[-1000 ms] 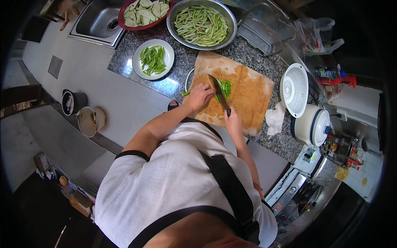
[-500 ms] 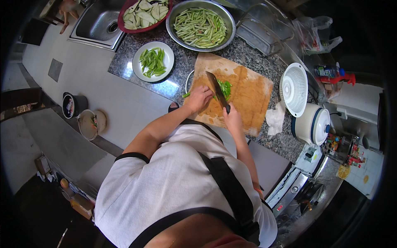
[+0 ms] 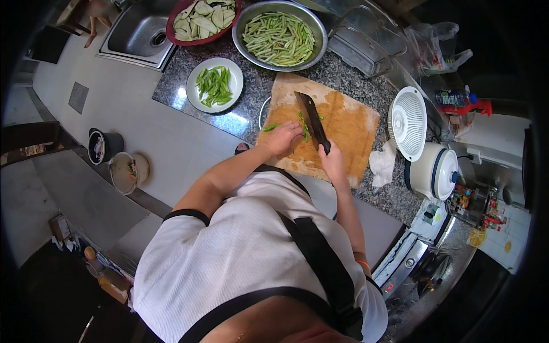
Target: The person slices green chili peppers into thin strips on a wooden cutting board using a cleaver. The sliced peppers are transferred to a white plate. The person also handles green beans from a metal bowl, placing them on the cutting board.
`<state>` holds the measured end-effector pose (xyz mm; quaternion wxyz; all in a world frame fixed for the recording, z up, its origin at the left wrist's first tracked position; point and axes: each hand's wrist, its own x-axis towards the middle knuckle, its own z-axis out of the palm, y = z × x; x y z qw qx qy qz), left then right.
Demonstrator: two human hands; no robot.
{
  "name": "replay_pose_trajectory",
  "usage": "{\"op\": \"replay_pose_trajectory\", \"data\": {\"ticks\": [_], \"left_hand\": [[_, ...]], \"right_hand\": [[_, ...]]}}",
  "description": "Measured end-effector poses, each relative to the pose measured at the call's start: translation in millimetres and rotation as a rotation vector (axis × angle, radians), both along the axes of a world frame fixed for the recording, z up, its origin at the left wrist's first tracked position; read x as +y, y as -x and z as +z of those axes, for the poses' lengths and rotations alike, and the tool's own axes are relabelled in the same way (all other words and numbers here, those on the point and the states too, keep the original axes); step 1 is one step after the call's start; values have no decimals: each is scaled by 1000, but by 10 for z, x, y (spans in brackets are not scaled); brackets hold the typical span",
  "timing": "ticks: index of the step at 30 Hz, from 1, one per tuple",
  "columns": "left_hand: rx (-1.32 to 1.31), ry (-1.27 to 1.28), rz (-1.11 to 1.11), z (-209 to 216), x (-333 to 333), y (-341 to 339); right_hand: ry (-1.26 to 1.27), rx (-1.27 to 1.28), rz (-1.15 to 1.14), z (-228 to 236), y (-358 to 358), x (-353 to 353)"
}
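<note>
To your left spreads a pale, smooth floor [image 3: 177,137], broken by a grey square [image 3: 78,98]. Your speckled granite table [image 3: 171,91] is glossy, its near-left edge catching bright whitish light. A steel sink [image 3: 128,40] sits beyond its left end, near brown furniture [image 3: 73,16]. At your far right, white wall tiles [image 3: 494,246] carry orange-yellow motifs.

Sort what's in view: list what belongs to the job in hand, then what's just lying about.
In hand:
knife, held in the right hand
cutting board
green vegetable pieces by the left hand
white plate of similar pieces, probably

Lying about:
white strainer
crumpled white cloth or paper
lidded cooker
wire rack
</note>
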<state>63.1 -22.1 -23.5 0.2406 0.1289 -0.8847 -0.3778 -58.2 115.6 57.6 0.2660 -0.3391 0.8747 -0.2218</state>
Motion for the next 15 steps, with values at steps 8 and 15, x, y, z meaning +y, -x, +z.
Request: {"op": "replay_pose_trajectory", "data": {"ticks": [8,15], "left_hand": [[13,15,268,188,-61,-294],[8,64,296,-10,-49,-465]], "right_hand": [[20,39,45,121,-107,226],[81,57,127,-71,-256,301]]}}
